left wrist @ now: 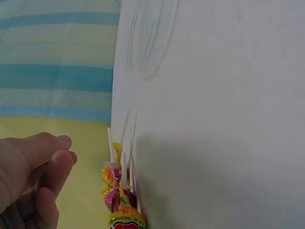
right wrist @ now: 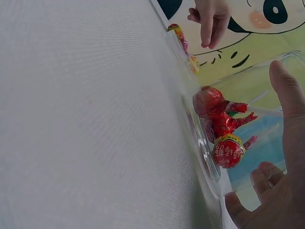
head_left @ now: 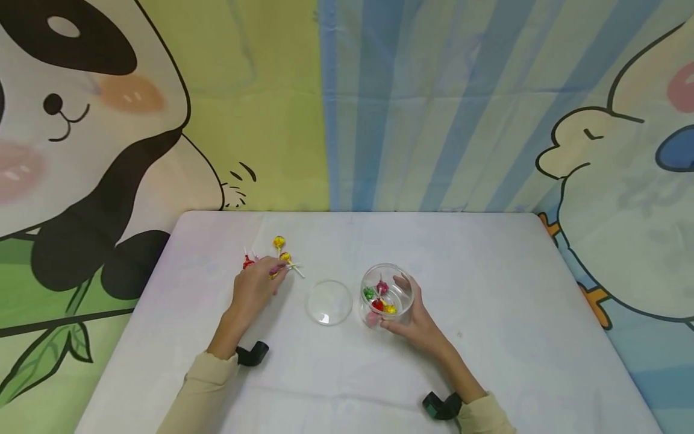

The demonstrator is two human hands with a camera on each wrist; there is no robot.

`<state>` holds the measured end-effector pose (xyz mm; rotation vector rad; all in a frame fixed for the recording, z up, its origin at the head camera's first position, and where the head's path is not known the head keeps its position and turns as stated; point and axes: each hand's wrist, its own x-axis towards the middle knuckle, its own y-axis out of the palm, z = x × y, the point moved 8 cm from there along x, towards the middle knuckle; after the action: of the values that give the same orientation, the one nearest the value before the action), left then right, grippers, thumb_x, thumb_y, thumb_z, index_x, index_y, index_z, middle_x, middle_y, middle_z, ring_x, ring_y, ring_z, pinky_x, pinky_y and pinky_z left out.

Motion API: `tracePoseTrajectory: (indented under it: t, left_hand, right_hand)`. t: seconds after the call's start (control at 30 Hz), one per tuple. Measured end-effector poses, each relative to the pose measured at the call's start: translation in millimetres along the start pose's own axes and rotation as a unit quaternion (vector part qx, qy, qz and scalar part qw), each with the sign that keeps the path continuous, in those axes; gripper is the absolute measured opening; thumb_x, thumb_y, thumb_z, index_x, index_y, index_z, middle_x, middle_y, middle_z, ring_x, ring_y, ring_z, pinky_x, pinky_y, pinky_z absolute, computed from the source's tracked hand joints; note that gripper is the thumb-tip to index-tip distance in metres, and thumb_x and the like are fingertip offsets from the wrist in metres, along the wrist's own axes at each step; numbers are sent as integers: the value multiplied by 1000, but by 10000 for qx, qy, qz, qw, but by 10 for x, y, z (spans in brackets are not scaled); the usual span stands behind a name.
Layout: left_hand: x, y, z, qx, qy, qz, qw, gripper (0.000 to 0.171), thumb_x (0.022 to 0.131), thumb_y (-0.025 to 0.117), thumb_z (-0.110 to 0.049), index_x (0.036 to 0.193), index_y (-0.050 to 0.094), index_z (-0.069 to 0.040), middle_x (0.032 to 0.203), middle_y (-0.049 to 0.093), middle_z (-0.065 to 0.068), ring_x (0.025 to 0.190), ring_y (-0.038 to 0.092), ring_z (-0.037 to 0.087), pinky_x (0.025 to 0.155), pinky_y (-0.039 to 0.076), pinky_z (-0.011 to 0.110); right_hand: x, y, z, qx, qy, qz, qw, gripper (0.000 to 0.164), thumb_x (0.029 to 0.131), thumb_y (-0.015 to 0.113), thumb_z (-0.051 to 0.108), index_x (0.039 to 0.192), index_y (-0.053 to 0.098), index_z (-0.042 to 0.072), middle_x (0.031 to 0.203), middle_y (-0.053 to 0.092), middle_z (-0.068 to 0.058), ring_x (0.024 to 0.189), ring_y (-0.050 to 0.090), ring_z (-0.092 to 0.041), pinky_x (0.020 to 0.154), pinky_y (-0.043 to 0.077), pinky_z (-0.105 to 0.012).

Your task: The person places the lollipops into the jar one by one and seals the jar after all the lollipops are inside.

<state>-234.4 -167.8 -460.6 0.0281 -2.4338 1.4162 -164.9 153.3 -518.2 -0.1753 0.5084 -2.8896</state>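
Note:
My left hand [head_left: 255, 286] hovers over a small group of wrapped lollipops, its thumb and fingers bent close together with nothing between them in the left wrist view. A yellow lollipop [head_left: 279, 242] and a red lollipop [head_left: 247, 262] lie there, with a pink-and-yellow lollipop [left wrist: 114, 174] among the others. My right hand [head_left: 420, 325] grips a clear round jar [right wrist: 259, 71] from its right side, thumb and fingers spread around the wall. The jar stands upright and uncovered on the table; several lollipops, including a red one [right wrist: 228, 150], lie at its bottom.
A clear round lid [head_left: 329, 302] lies flat between the lollipops and the jar. The table [head_left: 488, 271] has a white cover. Behind it hangs a cloth [head_left: 423, 102] printed with stripes and cartoon animals. Each wrist wears a black camera [head_left: 252, 354].

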Motion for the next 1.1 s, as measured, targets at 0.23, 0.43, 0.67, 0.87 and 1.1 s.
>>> tracePoseTrajectory:
  t: [0.23,0.43,0.67,0.87,1.1]
  left_hand:
    - [212,215,-24,418,368,232,9982,20,81,77,-13,102,76,-11,101,75,6,91,72,22,65,55,36]
    - [311,377,-21,355,284,729,9963,21,85,75,-16,105,75,-10,100,75,5,89,71,23,64,53,36]
    - [322,447,13,341,36,912,9952,21,84,75,-16,104,76,-12,99,75,5,87,71,25,59,50,34]
    - [316,367,3,307,175,588,9976,19,84,75,-14,103,76,-12,99,75,6,83,72,26,54,48,33]
    - [299,34,38,456,176,-86,9988,17,85,74,-16,102,75,-15,103,75,5,80,72,29,50,44,35]
  right_hand:
    - [-5,14,4,52,8,25,10000,104,77,81,19,152,9,22,154,30,-12,143,28,-38,113,19,-67]
    - [-16,20,21,89,-97,55,9999,105,76,80,16,152,9,22,154,29,-14,144,26,-40,112,16,-69]
    - [-26,34,62,111,-108,104,9998,105,77,81,16,153,8,20,154,29,-14,143,27,-39,113,17,-67]
    - [-20,20,11,60,-111,98,9999,105,77,81,19,153,8,23,154,29,-12,144,28,-37,114,17,-66]
    - [-6,-3,5,28,-116,90,9999,105,77,81,19,152,8,26,155,28,-12,145,27,-36,114,17,-66]
